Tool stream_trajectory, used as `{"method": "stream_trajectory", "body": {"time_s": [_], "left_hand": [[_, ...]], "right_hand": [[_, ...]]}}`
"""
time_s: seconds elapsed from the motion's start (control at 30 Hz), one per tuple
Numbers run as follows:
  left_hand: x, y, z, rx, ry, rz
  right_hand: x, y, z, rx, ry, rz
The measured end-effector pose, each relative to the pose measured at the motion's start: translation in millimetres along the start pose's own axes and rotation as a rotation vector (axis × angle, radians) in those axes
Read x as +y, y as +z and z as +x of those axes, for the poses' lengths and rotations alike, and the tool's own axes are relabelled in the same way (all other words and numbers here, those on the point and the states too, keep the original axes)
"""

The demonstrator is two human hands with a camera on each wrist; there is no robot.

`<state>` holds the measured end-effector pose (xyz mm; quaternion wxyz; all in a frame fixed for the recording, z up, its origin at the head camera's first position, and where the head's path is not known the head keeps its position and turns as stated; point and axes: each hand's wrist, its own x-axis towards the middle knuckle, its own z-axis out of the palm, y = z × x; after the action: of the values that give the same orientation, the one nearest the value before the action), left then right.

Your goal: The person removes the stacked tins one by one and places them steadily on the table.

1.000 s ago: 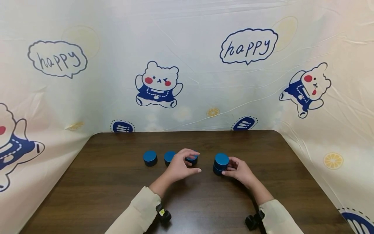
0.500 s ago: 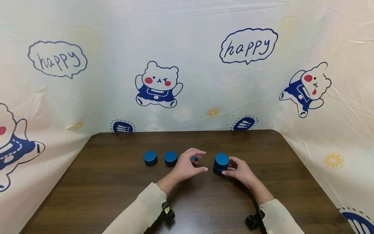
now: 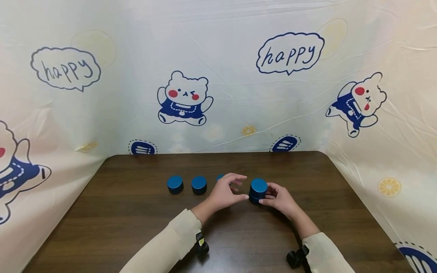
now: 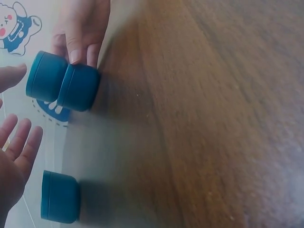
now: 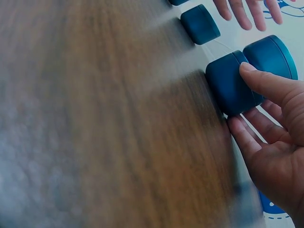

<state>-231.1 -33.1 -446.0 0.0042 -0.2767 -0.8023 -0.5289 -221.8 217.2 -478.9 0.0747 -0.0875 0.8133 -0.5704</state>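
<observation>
Two small round blue tins stand stacked at the centre right of the table. My right hand (image 3: 281, 201) grips the lower tin (image 5: 230, 85) from the right, its thumb on the near side and fingers behind. The upper tin (image 3: 258, 185) sits on it, slightly offset in the right wrist view. On the other side, my left hand (image 3: 223, 193) hovers close to the stack, thumb and fingers spread apart and holding nothing. Behind that hand, a third tin (image 3: 219, 177) is mostly hidden in the head view; the left wrist view shows this single tin (image 4: 61, 197) whole.
Farther left in the same row stand two more blue tins, the outer tin (image 3: 175, 184) and the inner tin (image 3: 199, 185). The dark wooden table (image 3: 136, 227) ends at a printed cloth backdrop (image 3: 232, 94). A small black camera sits on each wrist.
My left hand has moved right toward the stacked tins, uncovering the inner tin of the row and covering most of the third. My right hand and the stack have stayed put.
</observation>
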Motion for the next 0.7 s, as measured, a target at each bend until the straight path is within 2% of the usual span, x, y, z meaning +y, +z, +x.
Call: {"method": "stream_trajectory", "body": {"time_s": [0.13,0.4,0.7], "left_hand": [[1.0,3.4,5.0,-0.009,-0.008,0.010],[1.8,10.8,13.3,-0.030,-0.023,0.076],[0.2,22.7,18.8,-0.026,-0.044,0.084]], "right_hand": [[-4,0,-1,-0.009,-0.008,0.006],[-31,0,-13,-0.022,0.005,0.001],[-1,-1,0,-0.009,-0.011,0.011]]}}
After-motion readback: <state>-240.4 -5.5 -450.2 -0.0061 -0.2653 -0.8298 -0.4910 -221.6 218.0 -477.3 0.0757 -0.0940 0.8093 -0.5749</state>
